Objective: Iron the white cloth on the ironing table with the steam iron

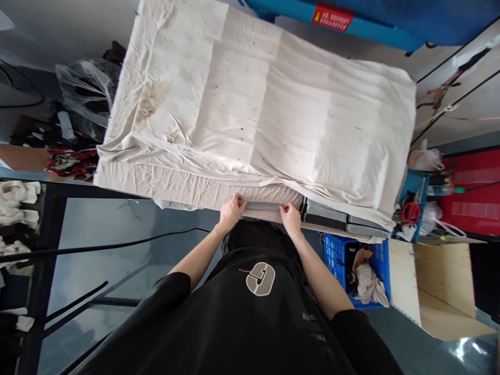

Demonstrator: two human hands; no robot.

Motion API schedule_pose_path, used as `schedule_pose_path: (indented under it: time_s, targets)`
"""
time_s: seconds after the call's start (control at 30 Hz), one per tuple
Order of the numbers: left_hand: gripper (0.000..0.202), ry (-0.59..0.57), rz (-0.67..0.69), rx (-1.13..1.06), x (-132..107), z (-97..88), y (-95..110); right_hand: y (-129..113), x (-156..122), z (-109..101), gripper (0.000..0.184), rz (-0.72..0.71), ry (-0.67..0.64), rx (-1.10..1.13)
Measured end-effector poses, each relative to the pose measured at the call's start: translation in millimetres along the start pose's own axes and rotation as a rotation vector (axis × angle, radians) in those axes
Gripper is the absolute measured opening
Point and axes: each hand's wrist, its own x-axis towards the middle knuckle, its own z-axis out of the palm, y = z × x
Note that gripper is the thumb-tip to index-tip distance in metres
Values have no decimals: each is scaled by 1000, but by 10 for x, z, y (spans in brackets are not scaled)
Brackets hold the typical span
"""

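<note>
A narrow grey fabric strip (262, 207) lies along the front edge of a cloth-covered table (234, 99). My left hand (232, 211) pinches the strip's left end between thumb and fingers. At its other end my right hand (291, 219) grips it the same way, fingertips closed. The strip looks flat and straight between the two hands. Just right of my right hand sit grey and black folded fabric pieces (326, 211), with more grey pieces (367, 226) beyond them at the corner. The pale table cloth is wrinkled and partly overhangs these pieces.
A blue crate (335, 255) with cloth and scraps stands on the floor at right, beside an open wooden box (441, 281). Red-handled scissors (410, 213) lie in a blue tray at the table's right. A black cable (117, 247) crosses at left. Blue machinery (375, 26) rises behind.
</note>
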Motion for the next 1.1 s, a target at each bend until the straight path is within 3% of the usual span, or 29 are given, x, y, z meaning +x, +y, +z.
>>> schedule_pose_path:
  time_s: [0.07,0.17,0.27,0.5,0.7,0.9,1.0,1.1]
  targets:
    - [22,10,75,34,-4,-33,1,-12,-30,-21,24,-30,31,-17]
    - [26,-31,207,127,19,-68,-5,-20,-23,-46,29,-200,12,-97]
    - [25,-64,236,171,50,-77,2,-25,35,-52,27,-322,-33,-178]
    - [8,-88,251,166,83,-52,75,-118,92,-61,9,-319,-80,-169]
    - [10,-123,233,73,35,-153,39,-178,-15,-139,5,-281,-149,-16]
    - [6,-274,301,-83,-130,-231,137,110,-505,-568,16,-165,-180,249]
    - [10,-387,337,-210,-221,-85,433,391,-774,-895,24,-55,-143,465]
    - [11,-472,377,-272,-316,181,871,733,-898,-1209,30,43,0,536]
